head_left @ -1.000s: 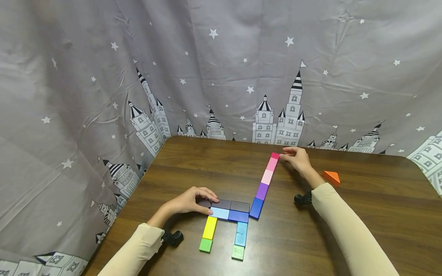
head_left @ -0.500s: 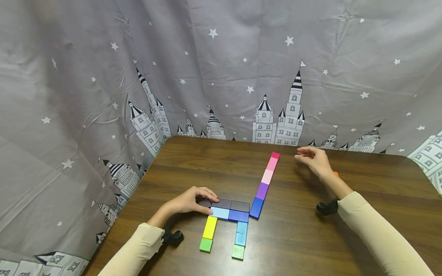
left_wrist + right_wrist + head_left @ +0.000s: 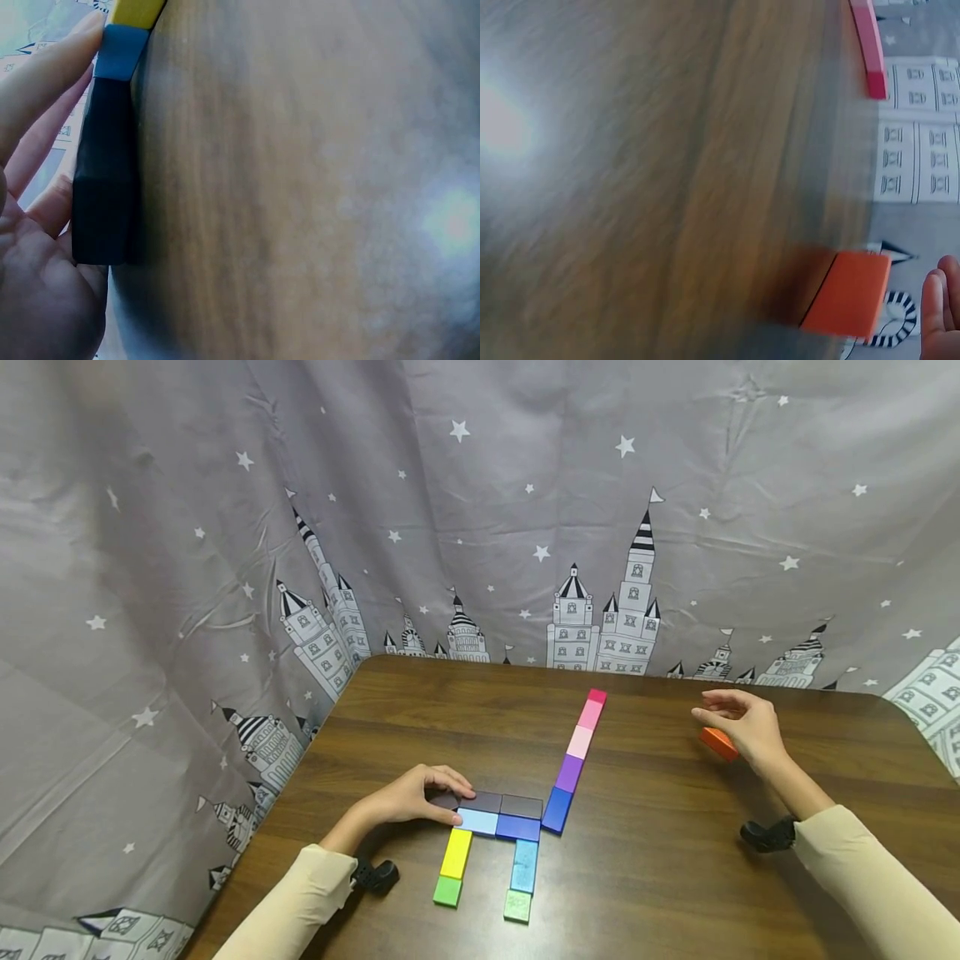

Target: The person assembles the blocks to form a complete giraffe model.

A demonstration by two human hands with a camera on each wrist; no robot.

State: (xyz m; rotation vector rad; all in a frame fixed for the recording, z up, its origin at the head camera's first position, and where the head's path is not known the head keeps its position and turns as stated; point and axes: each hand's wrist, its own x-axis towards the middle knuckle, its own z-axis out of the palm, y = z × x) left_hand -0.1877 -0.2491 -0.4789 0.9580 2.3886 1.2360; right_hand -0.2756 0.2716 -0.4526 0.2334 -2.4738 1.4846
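Observation:
My left hand (image 3: 412, 797) curves round the left end of a flat figure laid from coloured blocks. Its thumb lies against the light blue block (image 3: 477, 822), and its fingers reach over the dark purple block (image 3: 480, 802); in the left wrist view a dark block (image 3: 105, 165) runs along the palm. At the right, my right hand (image 3: 742, 727), fingers loosely bent and holding nothing, hovers over an orange triangular block (image 3: 717, 744), which it partly covers. In the right wrist view this orange block (image 3: 847, 292) sits beside the fingertips (image 3: 932, 304).
A slanting row rises from a blue block (image 3: 557, 811) through a purple block (image 3: 569, 774) and pink blocks to a red block (image 3: 597, 696). Below the body are yellow (image 3: 456, 853), green (image 3: 447, 891), teal (image 3: 524, 867) and pale green blocks (image 3: 517, 906). A grey curtain (image 3: 450, 527) hangs behind the wooden table (image 3: 637, 893).
My right hand has left the red end of the slanting row and moved right to the orange triangular block. My left hand has stayed in place.

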